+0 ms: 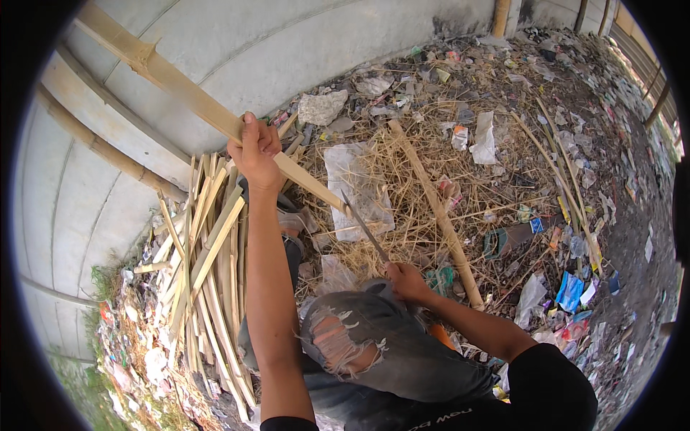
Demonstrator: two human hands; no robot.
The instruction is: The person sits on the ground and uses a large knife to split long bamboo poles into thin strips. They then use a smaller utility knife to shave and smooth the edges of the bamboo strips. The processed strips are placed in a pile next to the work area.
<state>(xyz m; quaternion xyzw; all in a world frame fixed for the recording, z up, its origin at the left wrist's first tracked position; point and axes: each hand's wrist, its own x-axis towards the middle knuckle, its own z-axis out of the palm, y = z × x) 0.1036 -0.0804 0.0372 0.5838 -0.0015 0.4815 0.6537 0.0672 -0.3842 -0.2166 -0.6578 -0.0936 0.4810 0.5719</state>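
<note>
My left hand (256,154) is raised and closed around a long split bamboo slat (190,100). The slat slants from the upper left down toward the middle, with a rough node near its upper part. Low on the right, my right hand (408,281) grips a long narrow-bladed knife (369,235); the handle is mostly hidden in the fist. The blade points up and left, its tip at the slat's lower end. Whether the edge touches the bamboo, I cannot tell. Below them is my bent knee (341,341) in torn dark jeans.
A heap of split bamboo strips (215,244) lies left of my left forearm. A thicker bamboo pole (440,215) rests on straw ahead, beside a pale crumpled sheet (352,172). Litter covers the ground to the right. A grey wall (266,39) with leaning bamboo poles (108,144) stands behind.
</note>
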